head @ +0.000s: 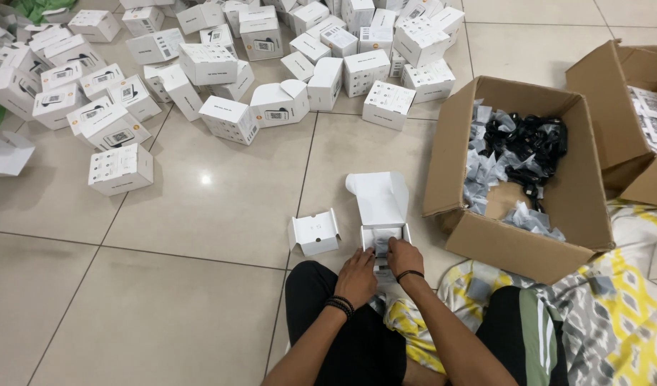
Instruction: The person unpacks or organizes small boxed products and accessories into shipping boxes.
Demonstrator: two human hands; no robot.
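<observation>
Hands meet at an open white box (381, 214) on the floor tiles (200, 286) before the knees: left hand (357, 277) and right hand (403, 257) both have fingers curled into its mouth, grasping a small item inside. A smaller white insert (314, 232) lies just left, a cardboard carton (518, 246) right.

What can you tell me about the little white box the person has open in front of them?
The open white box sits on the tiled floor, right by the person's knees. It looks like thin cardboard, with its lid flipped up and back and side flaps sticking out. Both hands work at its near end: the left hand and the right hand have their fingers at something small and grey inside. A big brown carton stands just to its right.
</observation>
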